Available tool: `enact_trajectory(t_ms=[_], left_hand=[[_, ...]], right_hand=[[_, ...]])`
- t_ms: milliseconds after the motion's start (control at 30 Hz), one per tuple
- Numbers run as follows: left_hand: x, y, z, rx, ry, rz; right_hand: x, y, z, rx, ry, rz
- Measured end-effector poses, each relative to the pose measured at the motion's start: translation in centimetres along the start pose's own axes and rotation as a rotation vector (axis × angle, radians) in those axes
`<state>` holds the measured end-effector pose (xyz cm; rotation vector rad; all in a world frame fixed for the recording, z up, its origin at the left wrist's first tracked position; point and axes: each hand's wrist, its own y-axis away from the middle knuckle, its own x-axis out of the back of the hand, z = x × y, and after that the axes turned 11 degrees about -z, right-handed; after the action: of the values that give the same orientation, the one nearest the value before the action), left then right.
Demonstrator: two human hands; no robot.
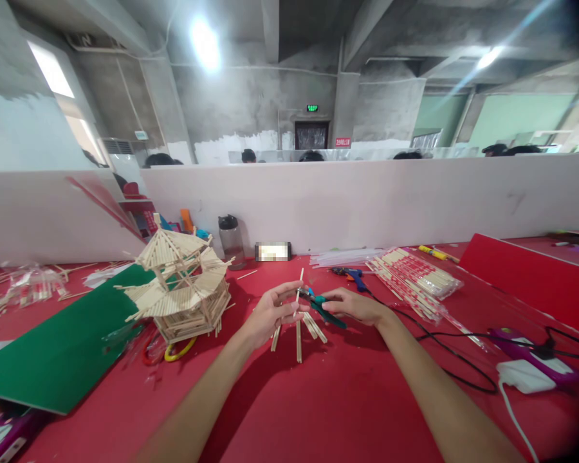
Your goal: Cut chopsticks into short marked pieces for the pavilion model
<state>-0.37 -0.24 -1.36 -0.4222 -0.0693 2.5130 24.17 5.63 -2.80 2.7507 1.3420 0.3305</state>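
Observation:
Thumb and fingers of my left hand (pixel 271 315) pinch a thin wooden stick (pixel 302 275) that stands nearly upright. My right hand (pixel 356 305) is closed around green-handled pliers (pixel 329 311), whose jaws meet the stick just by my left fingertips. Whether the jaws are fully closed on it is too small to tell. Below my hands, several short wooden sticks (pixel 299 347) spread out on the red tabletop (pixel 347 411), partly hidden by the hands. To the left stands a pagoda-like model (pixel 186 283) built from wooden sticks.
A blue glue gun (pixel 354 278) and packs of wooden sticks (pixel 410 276) lie at the back right. Black cables run to a purple power strip (pixel 535 360). A green board (pixel 67 347) lies left, a bottle (pixel 230 241) stands behind, and a white partition (pixel 367 199) closes the back.

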Motion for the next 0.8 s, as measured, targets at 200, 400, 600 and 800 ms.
enact_trajectory(t_ms=[200,400,600,800], left_hand=[[0.08,0.0,-0.03,0.001,-0.011,0.006],[0.21,-0.01,-0.17,0.002,-0.028,-0.006],[0.0,0.06,0.04,-0.006,-0.083,-0.004],[0.5,0.06,-0.1,-0.054,-0.222,-0.051]], right_hand=[[0.01,-0.01,-0.19,0.053,0.065,-0.026],[-0.01,0.01,-0.43,0.088,0.121,-0.024],[-0.04,-0.2,-0.34,0.123,0.179,-0.006],[0.21,-0.51,-0.55,0.171,0.303,-0.022]])
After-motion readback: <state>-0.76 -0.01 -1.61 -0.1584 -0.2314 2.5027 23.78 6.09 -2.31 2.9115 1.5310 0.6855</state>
